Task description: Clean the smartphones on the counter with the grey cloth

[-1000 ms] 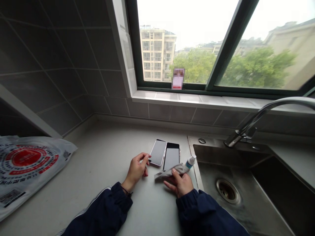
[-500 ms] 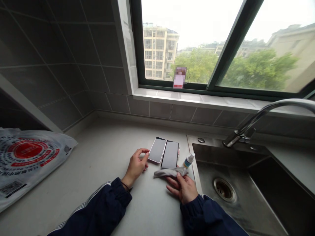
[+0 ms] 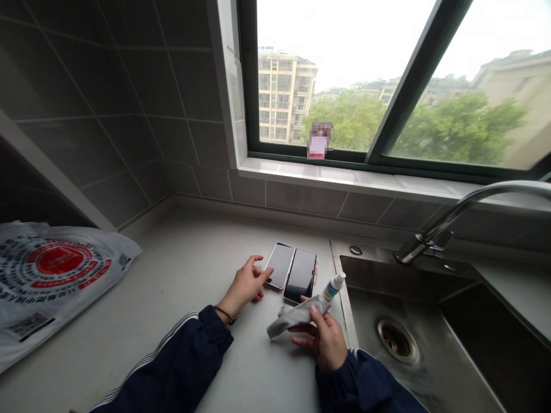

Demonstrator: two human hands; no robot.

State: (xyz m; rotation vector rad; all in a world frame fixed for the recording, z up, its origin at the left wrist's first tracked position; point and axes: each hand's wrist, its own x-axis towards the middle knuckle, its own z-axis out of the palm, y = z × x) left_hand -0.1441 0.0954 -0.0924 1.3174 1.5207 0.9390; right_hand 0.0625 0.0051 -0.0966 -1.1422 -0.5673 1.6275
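Note:
Two smartphones lie side by side on the countertop, screens up: a silver-edged phone (image 3: 280, 265) on the left and a dark-edged phone (image 3: 300, 275) on the right. My left hand (image 3: 247, 281) rests by the left phone, fingers loosely curled and apart, the thumb over its lower left edge; I cannot tell whether it touches. A folded grey cloth (image 3: 293, 319) is pinched between thumb and fingers of my right hand (image 3: 329, 338), just in front of the right phone. Behind the cloth, a small bottle (image 3: 334, 285) with a white cap and blue-yellow label shows its upper part.
On the right is a steel sink (image 3: 387, 310) with a drain (image 3: 396, 341) and a curved faucet (image 3: 434, 229). A printed plastic bag (image 3: 60, 275) lies on the countertop (image 3: 172, 269) at left. Behind runs a window sill (image 3: 344, 176) below a sliding window.
The grey cloth has tilted, its left end now lower and nearer me. My left thumb has moved over the left phone's edge. The view has shifted slightly.

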